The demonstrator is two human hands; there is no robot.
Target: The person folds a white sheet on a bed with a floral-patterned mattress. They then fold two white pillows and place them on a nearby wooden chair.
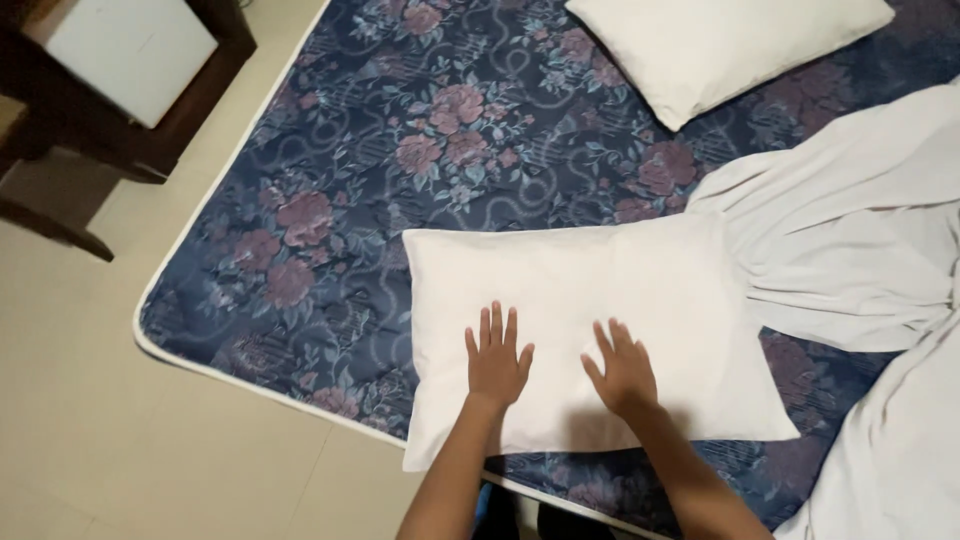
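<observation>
Head view shows the left hand (496, 358) and right hand (624, 368) spread flat, pressing the white pillow (590, 300) on the floral mattress (420, 150); likely soft, light, best gripped at corners.

Floor (120, 440): pale beige tile. Dark wood furniture (110, 120) top left w/ white panel (130, 55). Light soft, even.
</observation>
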